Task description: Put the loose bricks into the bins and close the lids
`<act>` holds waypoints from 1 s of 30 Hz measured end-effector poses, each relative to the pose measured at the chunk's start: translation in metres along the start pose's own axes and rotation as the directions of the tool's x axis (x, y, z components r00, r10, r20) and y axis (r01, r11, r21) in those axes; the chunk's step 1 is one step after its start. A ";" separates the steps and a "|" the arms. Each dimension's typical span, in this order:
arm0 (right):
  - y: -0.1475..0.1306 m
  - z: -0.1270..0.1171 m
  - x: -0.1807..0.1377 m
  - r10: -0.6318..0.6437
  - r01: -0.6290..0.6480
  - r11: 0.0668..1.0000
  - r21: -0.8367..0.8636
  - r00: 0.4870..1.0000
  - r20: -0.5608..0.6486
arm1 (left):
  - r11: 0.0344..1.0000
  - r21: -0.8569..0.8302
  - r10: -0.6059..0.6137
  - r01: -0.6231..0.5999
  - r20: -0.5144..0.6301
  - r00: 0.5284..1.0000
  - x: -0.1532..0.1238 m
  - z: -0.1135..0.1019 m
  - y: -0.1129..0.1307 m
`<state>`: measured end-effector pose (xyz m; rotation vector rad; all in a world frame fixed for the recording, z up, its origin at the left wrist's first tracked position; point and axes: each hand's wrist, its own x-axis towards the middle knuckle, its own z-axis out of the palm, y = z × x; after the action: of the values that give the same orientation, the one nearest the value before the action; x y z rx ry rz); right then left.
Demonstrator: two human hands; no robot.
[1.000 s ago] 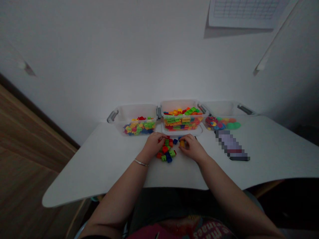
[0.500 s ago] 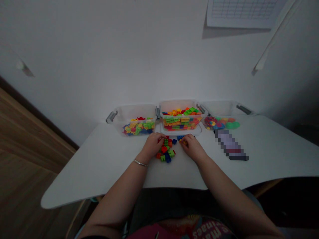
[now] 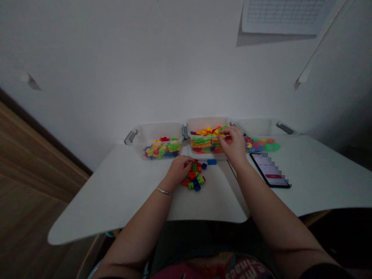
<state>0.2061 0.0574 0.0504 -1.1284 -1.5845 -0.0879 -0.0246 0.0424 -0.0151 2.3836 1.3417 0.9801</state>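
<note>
A small pile of coloured building bricks (image 3: 195, 176) lies on the white table (image 3: 122, 193) in front of me. My left hand (image 3: 179, 169) rests curled against the pile's left side, fingers closed on the bricks. My right hand (image 3: 232, 145) reaches over the middle clear bin (image 3: 207, 141), which is full of orange, green and yellow bricks. Its fingers are pinched on a yellow-orange brick (image 3: 220, 134) above the bin. A loose blue brick (image 3: 212, 162) lies on the table just in front of that bin.
A clear bin (image 3: 158, 145) with small mixed bricks stands at the left, another bin (image 3: 261, 141) with round coloured pieces at the right. A phone (image 3: 269, 174) lies face up right of my right forearm. The wall rises directly behind the bins.
My right hand has lifted from the table beside the pile and moved back and right over the middle bin, carrying the yellow-orange brick. The left hand has stayed at the pile.
</note>
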 end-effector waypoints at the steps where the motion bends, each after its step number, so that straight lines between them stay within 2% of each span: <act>1: 0.000 0.003 0.008 -0.013 0.012 1.000 -0.020 1.000 -0.007 | 1.000 -0.001 0.002 -0.002 -0.001 1.000 0.000 0.000 -0.001; 4: 0.001 0.016 0.025 -0.032 0.036 0.996 -0.083 0.998 0.046 | 1.000 0.002 0.007 -0.007 0.003 1.000 -0.001 0.001 -0.002; 6: 0.002 0.025 0.031 -0.033 0.050 0.991 -0.122 0.990 0.139 | 1.000 0.006 0.003 -0.003 0.006 1.000 -0.001 0.001 -0.002; 10: 0.000 0.034 0.030 -0.062 0.146 0.966 -0.212 0.932 0.358 | 1.000 0.000 -0.006 0.006 0.002 1.000 0.000 0.001 -0.001; 12: -0.001 0.033 0.026 -0.080 0.183 0.955 -0.232 0.915 0.395 | 1.000 0.004 -0.002 0.002 0.004 1.000 0.000 0.001 0.000; 17: 0.000 0.026 0.017 -0.104 0.147 0.981 -0.125 0.949 0.299 | 1.000 0.017 -0.003 0.003 -0.003 1.000 0.000 0.000 0.001; 21: -0.002 0.016 0.006 -0.088 0.092 0.995 -0.038 0.993 0.078 | 1.000 0.016 -0.001 0.001 -0.002 1.000 0.000 0.000 0.002; 24: -0.002 0.010 -0.015 -0.050 0.052 0.998 0.030 0.997 -0.061 | 1.000 0.016 0.003 -0.003 0.002 1.000 0.001 0.000 0.004; 26: 0.003 0.009 -0.032 -0.041 0.044 0.996 0.076 0.998 -0.045 | 1.000 0.017 0.006 -0.006 0.007 1.000 0.002 0.001 0.006; 30: 0.023 0.011 -0.063 0.025 -0.034 0.998 0.062 0.989 0.146 | 1.000 0.019 0.003 -0.003 0.010 1.000 0.002 0.000 0.009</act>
<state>0.2084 0.0382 -0.0151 -1.1291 -1.6866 0.0661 -0.0176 0.0387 -0.0100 2.4023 1.3503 0.9592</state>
